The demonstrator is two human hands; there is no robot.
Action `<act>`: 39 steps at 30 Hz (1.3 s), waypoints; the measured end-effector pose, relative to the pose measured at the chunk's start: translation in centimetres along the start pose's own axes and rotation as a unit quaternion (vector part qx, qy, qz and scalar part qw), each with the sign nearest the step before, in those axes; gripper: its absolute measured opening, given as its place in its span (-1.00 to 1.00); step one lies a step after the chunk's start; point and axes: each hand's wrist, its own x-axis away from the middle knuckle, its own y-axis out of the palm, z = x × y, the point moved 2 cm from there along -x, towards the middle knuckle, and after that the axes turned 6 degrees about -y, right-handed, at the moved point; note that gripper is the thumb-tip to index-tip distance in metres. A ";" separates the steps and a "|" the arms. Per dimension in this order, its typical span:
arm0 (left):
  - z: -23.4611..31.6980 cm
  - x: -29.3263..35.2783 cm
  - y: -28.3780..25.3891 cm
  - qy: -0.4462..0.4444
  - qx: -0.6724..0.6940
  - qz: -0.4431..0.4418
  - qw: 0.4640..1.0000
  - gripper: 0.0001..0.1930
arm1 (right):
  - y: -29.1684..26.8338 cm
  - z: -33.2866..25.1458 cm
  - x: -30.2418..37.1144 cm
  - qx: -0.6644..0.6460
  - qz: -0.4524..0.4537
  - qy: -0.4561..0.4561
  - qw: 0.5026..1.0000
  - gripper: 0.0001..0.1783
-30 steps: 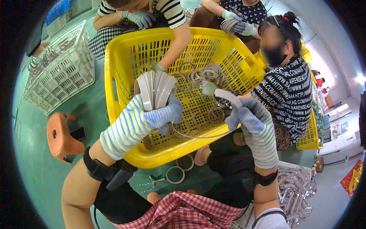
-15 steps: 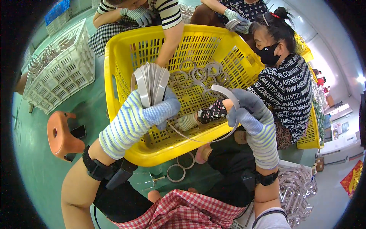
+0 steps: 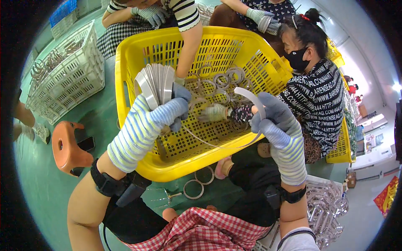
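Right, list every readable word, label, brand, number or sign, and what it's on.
Black fabric top: large white lettering, readable in parts; wording withheld.
Dark heart-patterned fabric top: small white lettering, unclear.
Black cloth mask: small pale mark, too small to read.
Red and gold poster: too blurred to read.

Lower ends of the bundle of pale strips (image 3: 155, 83) are concealed within the left hand (image 3: 161, 117); count not determinable. Part of the curved strip (image 3: 252, 98) is covered by the right hand (image 3: 276, 121); its thin end cannot be traced at the left grip. Beyond the left grip, a co-worker (image 3: 187, 16) is cut off by the top edge. Below the right grip, the forearm (image 3: 292, 211) obscures part of a pile of shiny pieces (image 3: 324, 211), individually indistinguishable.
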 end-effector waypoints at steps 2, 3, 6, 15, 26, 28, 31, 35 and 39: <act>-0.2 0.0 -0.1 0.001 0.005 0.002 1.000 -0.81 | -0.4 -0.1 0.0 -0.008 0.001 -0.007 1.000 -0.46; -0.3 0.0 -0.2 0.002 0.010 0.003 1.000 -0.80 | -0.8 0.0 0.0 -0.008 0.002 -0.006 1.000 -0.46; -0.5 0.4 0.0 0.001 -0.021 -0.008 1.000 -0.76 | -1.3 0.5 0.1 -0.068 0.000 -0.030 0.997 -0.53; -1.4 -0.6 -1.4 0.049 -0.042 -0.030 0.997 -0.74 | 2.0 0.2 2.1 -0.011 -0.301 0.136 0.944 -0.69; -3.3 -0.8 -4.2 0.053 -0.059 -0.072 0.994 -0.62 | 7.7 5.0 2.0 0.066 -0.555 -0.025 0.829 -0.82; -3.4 -1.0 -4.7 0.035 -0.057 -0.092 0.993 -0.55 | 8.0 4.1 1.3 0.070 -0.459 0.021 0.885 -0.85; -3.4 -0.9 -4.6 0.010 -0.065 -0.111 0.992 -0.54 | 7.3 3.9 1.1 0.075 -0.248 0.157 0.953 -0.82; -2.4 -1.0 -3.6 -0.004 -0.022 -0.175 0.984 -0.67 | 6.2 4.1 0.1 0.100 -0.091 0.112 0.985 -0.79; -2.4 -0.7 -3.9 -0.029 0.052 -0.302 0.951 -0.66 | 6.0 5.2 -0.9 0.076 -0.029 0.025 0.996 -0.50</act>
